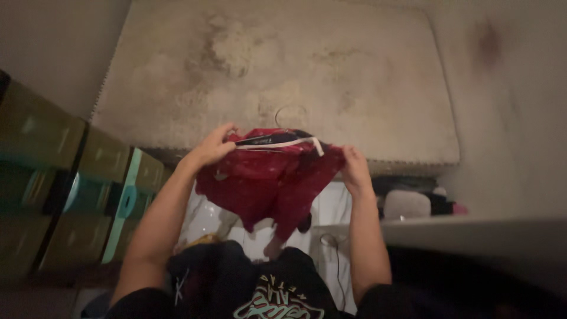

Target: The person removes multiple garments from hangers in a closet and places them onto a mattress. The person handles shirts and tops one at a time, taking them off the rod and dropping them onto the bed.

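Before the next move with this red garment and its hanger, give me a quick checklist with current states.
1. Left hand gripping red garment at its top edge: ok.
2. Right hand gripping the garment's other side: ok.
3. Hanger inside the garment's top, hook free above: ok.
4. Garment seated evenly on the hanger: cannot tell, cloth is bunched.
5. Garment hangs clear of the floor: ok.
6. Mattress ahead free of other things: ok.
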